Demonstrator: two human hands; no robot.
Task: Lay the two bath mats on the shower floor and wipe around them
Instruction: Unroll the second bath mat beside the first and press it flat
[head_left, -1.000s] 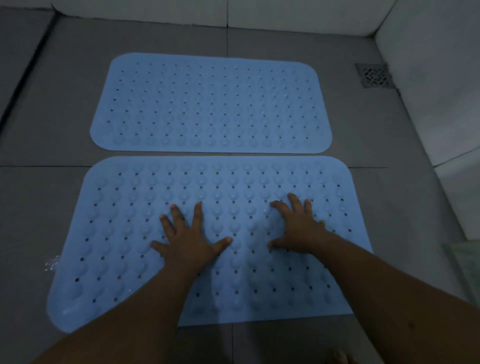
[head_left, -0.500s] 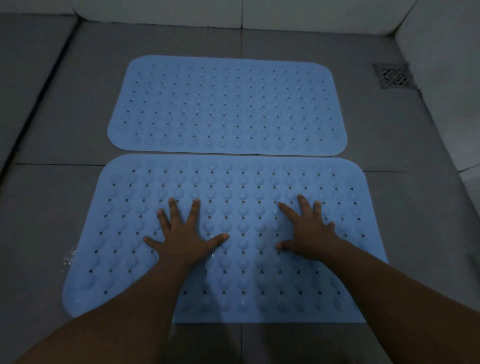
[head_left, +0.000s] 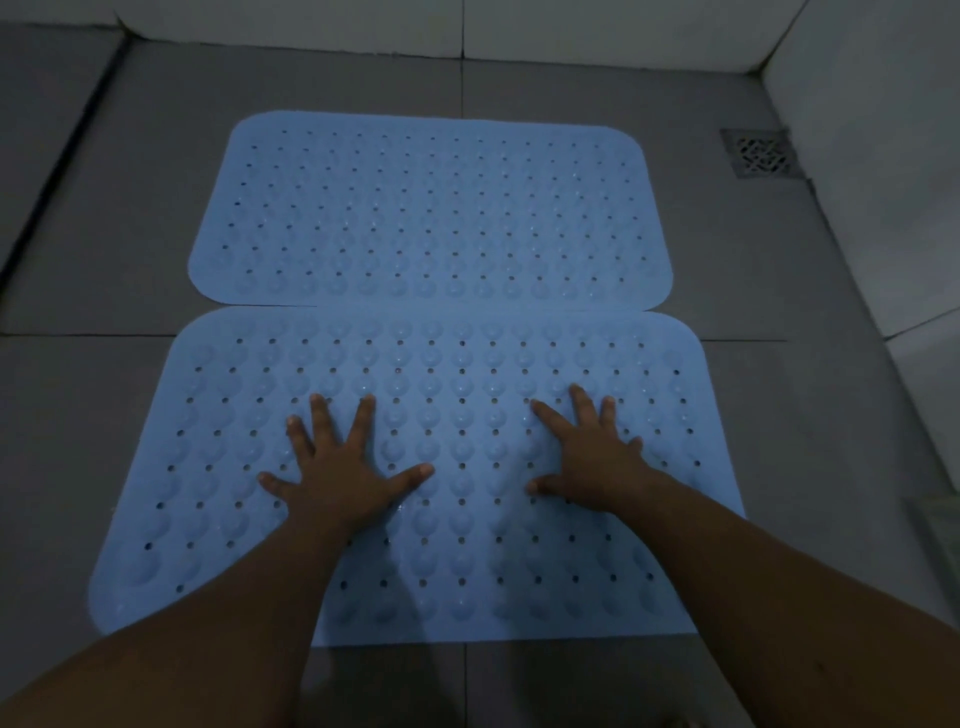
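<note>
Two light blue bath mats with bumps and small holes lie flat on the grey tiled shower floor (head_left: 104, 426). The far mat (head_left: 431, 208) lies toward the back wall. The near mat (head_left: 452, 561) lies in front of it, and its far edge touches or slightly overlaps the far mat's near edge. My left hand (head_left: 343, 467) presses flat on the near mat left of its middle, fingers spread. My right hand (head_left: 587, 457) presses flat on the same mat to the right, fingers spread. Neither hand holds anything.
A square metal floor drain (head_left: 761, 153) sits in the far right corner. Pale tiled walls (head_left: 883, 156) close off the back and right side. A dark groove (head_left: 67, 166) runs along the floor at left.
The near mat has slid away from me until its far edge meets the far mat; the gap between them has closed. Both hands stayed flat on it. The view shifted slightly left.
</note>
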